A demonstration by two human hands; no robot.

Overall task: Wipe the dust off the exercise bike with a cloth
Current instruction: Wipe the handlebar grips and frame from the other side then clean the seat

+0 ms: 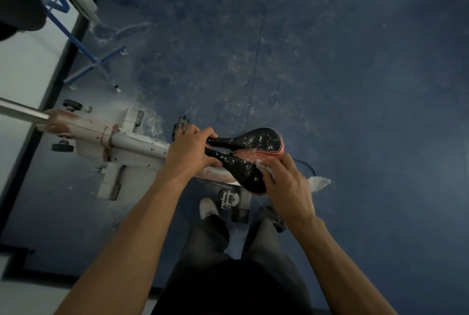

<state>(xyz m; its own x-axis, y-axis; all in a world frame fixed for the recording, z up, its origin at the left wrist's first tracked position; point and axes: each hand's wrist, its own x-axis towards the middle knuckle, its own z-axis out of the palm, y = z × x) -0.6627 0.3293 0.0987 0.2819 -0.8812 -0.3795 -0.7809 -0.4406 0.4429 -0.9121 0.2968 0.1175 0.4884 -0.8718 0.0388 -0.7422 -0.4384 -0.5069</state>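
**Two hands on the dusty saddle**

Dark trousers (218, 246) and a white shoe (207, 206) are nearest, at the bottom of the view, standing on the floor beside the bike. Above them two bare forearms reach forward. The right hand (286, 187) has its fingers curled around a white cloth (266, 168) and presses it against the near side of the saddle (250, 156); one loose end of the cloth hangs out on the far side of the hand. The left hand (190, 148) grips the narrow nose of the saddle, fingers closed over both halves. The saddle is black and glossy with a split in the middle, orange-pink in the groove and on the edge, and it is covered with pale dust spots. The exercise bike (132, 147) has a white frame, scratched and with rusty brown marks, a metal pedal (228, 199) under the saddle and a shiny steel tube (22, 111) at the left. The floor (355, 73) is dark blue, mottled, with white scuffs. Further left stands a blue metal frame (94, 60) before a white wall.
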